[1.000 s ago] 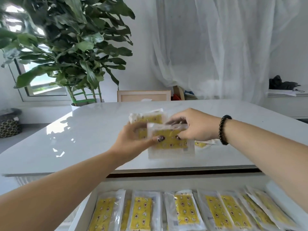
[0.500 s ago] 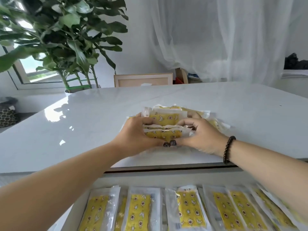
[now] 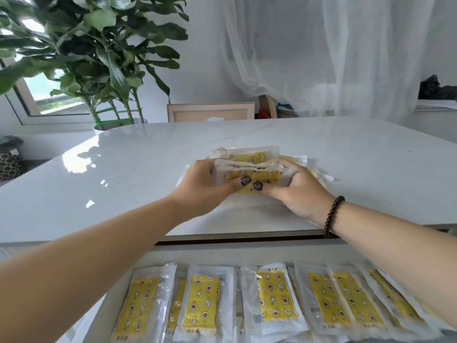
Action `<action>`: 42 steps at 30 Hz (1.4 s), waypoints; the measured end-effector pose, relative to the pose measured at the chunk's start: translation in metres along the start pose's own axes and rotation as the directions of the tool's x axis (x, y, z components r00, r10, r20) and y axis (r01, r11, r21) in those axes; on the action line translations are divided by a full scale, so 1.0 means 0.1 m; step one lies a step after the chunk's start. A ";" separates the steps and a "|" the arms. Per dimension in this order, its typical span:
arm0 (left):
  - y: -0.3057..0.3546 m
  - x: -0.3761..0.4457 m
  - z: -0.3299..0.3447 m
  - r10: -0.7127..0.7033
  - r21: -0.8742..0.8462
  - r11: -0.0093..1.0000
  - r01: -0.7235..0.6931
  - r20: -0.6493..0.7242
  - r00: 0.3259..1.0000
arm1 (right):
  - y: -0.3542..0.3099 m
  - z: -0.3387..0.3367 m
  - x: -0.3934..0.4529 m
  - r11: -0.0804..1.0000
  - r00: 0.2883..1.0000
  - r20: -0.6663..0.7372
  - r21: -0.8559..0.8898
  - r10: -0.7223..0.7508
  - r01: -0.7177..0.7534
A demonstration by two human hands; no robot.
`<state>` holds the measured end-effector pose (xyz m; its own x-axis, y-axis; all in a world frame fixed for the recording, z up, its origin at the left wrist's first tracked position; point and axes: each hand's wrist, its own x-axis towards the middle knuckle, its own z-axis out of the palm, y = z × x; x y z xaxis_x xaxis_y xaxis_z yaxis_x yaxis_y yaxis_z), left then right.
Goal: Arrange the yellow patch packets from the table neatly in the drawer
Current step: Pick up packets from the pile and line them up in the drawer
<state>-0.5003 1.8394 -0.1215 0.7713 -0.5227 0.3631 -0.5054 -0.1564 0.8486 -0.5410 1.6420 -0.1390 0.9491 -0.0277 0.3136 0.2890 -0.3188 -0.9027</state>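
A stack of yellow patch packets (image 3: 249, 167) stands on edge on the white table (image 3: 123, 184), held between both hands. My left hand (image 3: 202, 191) grips its left end, thumb across the front. My right hand (image 3: 296, 194) grips the right end, thumb next to the left thumb. More loose packets (image 3: 319, 175) lie on the table behind my right hand, partly hidden. Below the table edge, the open drawer (image 3: 222, 253) holds a row of several yellow packets (image 3: 274, 298) lying side by side.
A large potted plant (image 3: 99, 58) stands beyond the table's far left corner. A wooden frame (image 3: 210, 112) leans behind the table's far edge. White curtains hang at the back. A dark object (image 3: 437, 90) sits on a ledge at far right.
My right hand went from laying a packet onto the left hand's packets to gripping the gathered stack from the right. Both hands now squeeze the stack upright on the table.
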 end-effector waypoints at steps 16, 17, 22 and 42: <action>-0.23 -0.14 -0.03 0.059 0.454 0.886 -0.089 0.078 0.995 | -0.01 0.03 -0.10 0.962 0.997 0.054 -0.265 -0.060 0.072; -0.21 -0.16 -0.03 0.071 0.461 0.882 -0.100 0.079 0.994 | -0.04 0.04 -0.13 0.962 0.997 0.041 -0.262 -0.067 0.075; 0.17 -0.27 -0.05 0.015 0.308 0.951 -0.038 0.077 0.997 | -0.37 0.01 -0.34 0.991 0.999 0.035 -0.133 -0.021 0.025; 1.45 -1.53 0.06 -0.291 0.234 0.938 0.256 0.128 0.948 | -1.48 0.01 -1.59 0.925 0.911 0.263 -0.297 0.318 -0.237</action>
<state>-0.6939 1.8918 -0.0567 0.8286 -0.5578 0.0481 -0.3670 -0.4763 0.7990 -0.7346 1.6946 -0.0555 0.9894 0.1222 -0.0783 0.0054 -0.5701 -0.8216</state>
